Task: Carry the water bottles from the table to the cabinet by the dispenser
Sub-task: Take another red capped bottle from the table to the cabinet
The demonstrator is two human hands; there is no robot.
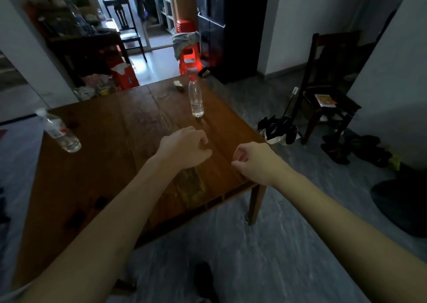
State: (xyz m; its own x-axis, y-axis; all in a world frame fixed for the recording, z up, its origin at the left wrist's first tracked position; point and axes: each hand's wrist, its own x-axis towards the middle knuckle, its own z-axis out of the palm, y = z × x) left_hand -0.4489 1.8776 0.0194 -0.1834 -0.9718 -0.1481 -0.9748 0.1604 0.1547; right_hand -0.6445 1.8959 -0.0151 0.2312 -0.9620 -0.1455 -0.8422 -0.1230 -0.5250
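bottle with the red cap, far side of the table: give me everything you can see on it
The red-capped bottle is a clear plastic water bottle with no label showing and a ribbed lower body. It stands upright, cap on, on the wooden table toward the far right edge. It looks mostly empty, with perhaps a little water at the bottom, though that is hard to tell. Only the tabletop touches it. The left hand is nearest, short of it and empty, with loosely curled fingers.
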